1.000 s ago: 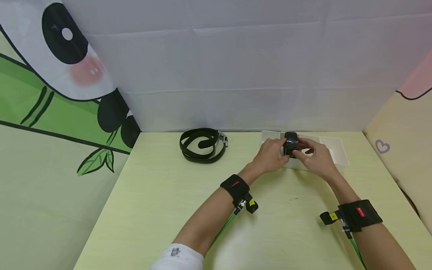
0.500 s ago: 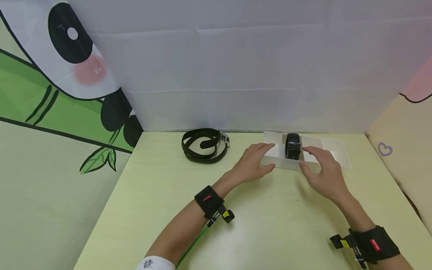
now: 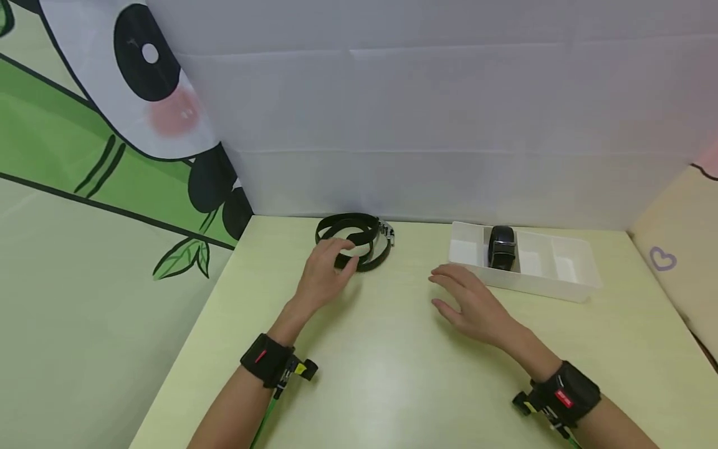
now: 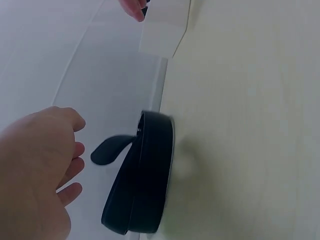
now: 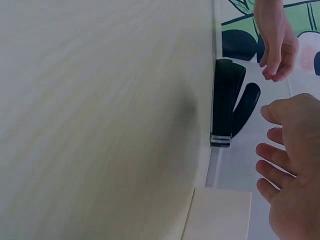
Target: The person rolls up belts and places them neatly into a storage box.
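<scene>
A black belt (image 3: 373, 262) lies loosely coiled near the back of the table, its metal buckle (image 3: 387, 231) on the right. My left hand (image 3: 322, 274) is beside it with bent, relaxed fingers that overlap the coil's front left in the head view. In the left wrist view a gap shows between that hand and the belt (image 4: 150, 175). My right hand (image 3: 471, 305) hovers over the table with spread fingers, holding nothing. A rolled black belt (image 3: 502, 248) with a shiny front stands in the white box (image 3: 538, 288), second compartment from the left.
The white box stands at the back right of the pale table (image 3: 387, 374), with other compartments on both sides of the rolled belt. A grey-white cloth (image 3: 415, 125) hangs right behind the table. A printed cloth (image 3: 84, 262) is at the left.
Both hands have let go of the rolled belt, which now stands in the box. The left hand has moved left to the coiled belt; the right has moved left, away from the box.
</scene>
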A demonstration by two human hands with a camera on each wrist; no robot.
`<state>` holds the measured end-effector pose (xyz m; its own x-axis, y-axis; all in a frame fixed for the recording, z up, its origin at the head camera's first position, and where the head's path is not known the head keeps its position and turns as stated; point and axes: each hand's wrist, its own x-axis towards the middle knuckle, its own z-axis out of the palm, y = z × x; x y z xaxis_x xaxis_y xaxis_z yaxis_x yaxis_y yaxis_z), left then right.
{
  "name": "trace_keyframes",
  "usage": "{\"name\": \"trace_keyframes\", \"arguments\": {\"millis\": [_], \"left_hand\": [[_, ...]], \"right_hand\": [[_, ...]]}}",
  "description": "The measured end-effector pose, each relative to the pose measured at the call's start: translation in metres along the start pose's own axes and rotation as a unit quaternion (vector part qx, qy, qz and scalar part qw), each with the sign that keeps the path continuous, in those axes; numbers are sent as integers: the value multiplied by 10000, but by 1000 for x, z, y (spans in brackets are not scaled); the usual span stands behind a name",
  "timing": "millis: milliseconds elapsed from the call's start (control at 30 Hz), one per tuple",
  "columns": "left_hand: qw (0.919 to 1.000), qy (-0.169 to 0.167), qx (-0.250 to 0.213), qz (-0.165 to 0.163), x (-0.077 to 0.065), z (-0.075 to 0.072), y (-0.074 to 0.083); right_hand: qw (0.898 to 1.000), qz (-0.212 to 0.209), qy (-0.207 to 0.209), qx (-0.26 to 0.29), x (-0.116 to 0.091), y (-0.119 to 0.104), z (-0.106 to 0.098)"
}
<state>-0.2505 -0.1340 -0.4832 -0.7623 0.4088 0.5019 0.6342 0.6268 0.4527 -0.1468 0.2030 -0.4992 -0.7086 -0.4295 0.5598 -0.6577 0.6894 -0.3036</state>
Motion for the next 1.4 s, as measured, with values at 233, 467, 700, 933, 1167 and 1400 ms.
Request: {"name": "trace_keyframes", "arguments": {"millis": [233, 467, 700, 933, 1167, 1400], "left_hand": [[9968, -729, 157, -279, 22, -4, -24], [9877, -1432, 605, -166, 30, 9, -30], [9828, -1553, 1002, -4, 11, 5, -23], [9785, -1761, 991, 416, -23, -12, 4], [9843, -1765, -19, -35, -49, -34, 18], [9915, -1233, 1, -404, -56, -47, 6]], "right_hand": [[9955, 286, -902, -56, 57, -9, 38], [9949, -87, -960, -287, 94, -14, 74], [9965, -406, -629, -378, 82, -8, 98], [9943, -564, -781, -455, 52, -36, 72], [9933, -638, -873, -405, 5, -52, 37], [9938, -820, -683, -327, -39, -60, 7]]}}
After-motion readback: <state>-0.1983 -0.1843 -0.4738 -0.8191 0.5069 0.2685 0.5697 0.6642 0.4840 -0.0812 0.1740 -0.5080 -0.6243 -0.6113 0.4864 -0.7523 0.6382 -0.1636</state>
